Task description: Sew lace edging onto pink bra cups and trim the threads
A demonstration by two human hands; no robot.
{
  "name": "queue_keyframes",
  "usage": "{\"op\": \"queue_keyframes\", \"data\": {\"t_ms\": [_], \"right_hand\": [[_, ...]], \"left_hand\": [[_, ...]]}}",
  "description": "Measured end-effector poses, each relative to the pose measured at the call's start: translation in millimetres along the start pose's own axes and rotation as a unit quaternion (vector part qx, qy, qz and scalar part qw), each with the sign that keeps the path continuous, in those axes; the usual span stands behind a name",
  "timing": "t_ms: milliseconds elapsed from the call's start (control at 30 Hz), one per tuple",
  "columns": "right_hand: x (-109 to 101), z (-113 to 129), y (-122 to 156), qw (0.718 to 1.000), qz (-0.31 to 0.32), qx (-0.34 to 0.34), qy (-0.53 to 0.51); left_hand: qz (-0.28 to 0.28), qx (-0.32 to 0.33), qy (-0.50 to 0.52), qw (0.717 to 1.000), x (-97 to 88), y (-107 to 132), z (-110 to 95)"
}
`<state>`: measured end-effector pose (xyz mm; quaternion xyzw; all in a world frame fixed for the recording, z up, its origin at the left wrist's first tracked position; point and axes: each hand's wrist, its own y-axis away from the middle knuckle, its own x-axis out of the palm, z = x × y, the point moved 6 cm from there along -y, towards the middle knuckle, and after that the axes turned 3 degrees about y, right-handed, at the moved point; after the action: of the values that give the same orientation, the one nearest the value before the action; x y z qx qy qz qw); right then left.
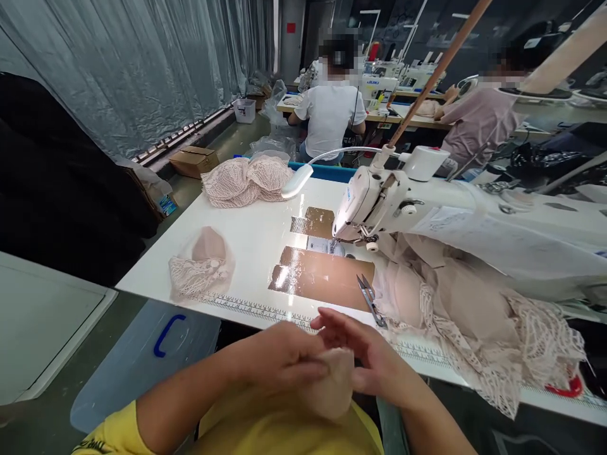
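A small beige fabric piece (333,387), rounded like a cup, is held close to my yellow shirt, in front of the table edge. My left hand (290,357) pinches it between thumb and fingers. On its other side, my right hand (377,361) has its thumb at the piece's edge, with the fingers curved over behind. Just beyond my right hand, black-handled thread snips (371,300) lie on the table. Past them stands a white sewing machine (379,208), its needle area over a metal plate with brown tape (317,275) around it.
Beige lace and mesh pieces (455,297) heap up right of the needle, hanging over the front edge. A small lace piece (202,268) lies left; stacked lace cups (246,181) sit at the back. A lamp (298,182) overhangs the table (256,246). Two people work beyond.
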<state>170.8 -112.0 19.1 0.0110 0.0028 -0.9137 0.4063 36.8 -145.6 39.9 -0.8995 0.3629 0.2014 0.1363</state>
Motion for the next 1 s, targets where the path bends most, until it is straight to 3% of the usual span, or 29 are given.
{"op": "queue_keyframes", "data": {"t_ms": [67, 133, 167, 233, 300, 367, 467, 533, 567, 600, 633, 667, 733, 767, 800, 867, 933, 1000], "right_hand": [[3, -3, -2, 0.998, -0.012, 0.048, 0.029], [1, 1, -7, 0.995, -0.047, 0.057, 0.064], [-1, 6, -9, 0.993, -0.069, 0.046, 0.085], [-6, 21, -12, 0.979, -0.127, -0.007, 0.160], [-8, 43, -8, 0.942, -0.176, -0.090, 0.272], [-8, 65, 3, 0.883, -0.218, -0.189, 0.369], [-13, 88, 27, 0.796, -0.309, -0.300, 0.425], [-18, 92, 38, 0.760, -0.368, -0.327, 0.424], [-20, 92, 39, 0.755, -0.388, -0.324, 0.418], [-21, 88, 36, 0.765, -0.392, -0.303, 0.411], [-21, 81, 29, 0.796, -0.372, -0.262, 0.398], [-20, 70, 19, 0.845, -0.328, -0.203, 0.371], [-5, 38, -2, 0.949, -0.165, -0.053, 0.262], [8, 22, -7, 0.980, -0.074, 0.014, 0.185], [20, 10, -9, 0.993, -0.002, 0.064, 0.104], [38, -3, -9, 0.990, 0.069, 0.116, -0.027], [45, -8, -9, 0.984, 0.075, 0.130, -0.100], [45, -10, -9, 0.980, 0.060, 0.130, -0.136]], "left_hand": [[-0.107, -0.053, 0.051, 0.992, -17.8, -1, 6], [-0.169, -0.083, 0.143, 0.972, -23.1, -3, 13], [-0.176, -0.092, 0.208, 0.958, -19.8, -5, 17], [-0.136, -0.095, 0.341, 0.925, -4.1, -10, 20], [-0.083, -0.097, 0.402, 0.906, 11.5, -12, 21], [-0.109, -0.113, 0.362, 0.919, 12.7, -9, 28], [-0.267, -0.153, 0.198, 0.931, -11.9, 10, 42], [-0.318, -0.176, 0.141, 0.921, -24.8, 23, 46], [-0.305, -0.185, 0.155, 0.921, -25.9, 26, 46], [-0.266, -0.185, 0.194, 0.926, -23.4, 27, 43], [-0.204, -0.174, 0.245, 0.932, -17.8, 27, 36], [-0.135, -0.150, 0.294, 0.934, -11.5, 26, 25], [-0.039, -0.081, 0.336, 0.938, -5.0, 25, 0], [-0.037, -0.054, 0.316, 0.947, -6.9, 25, -9], [-0.063, -0.041, 0.273, 0.959, -11.3, 25, -12], [-0.136, -0.051, 0.161, 0.976, -20.2, 25, -8], [-0.151, -0.078, 0.121, 0.978, -20.4, 22, 5], [-0.107, -0.109, 0.203, 0.967, -12.0, 19, 22]]}}
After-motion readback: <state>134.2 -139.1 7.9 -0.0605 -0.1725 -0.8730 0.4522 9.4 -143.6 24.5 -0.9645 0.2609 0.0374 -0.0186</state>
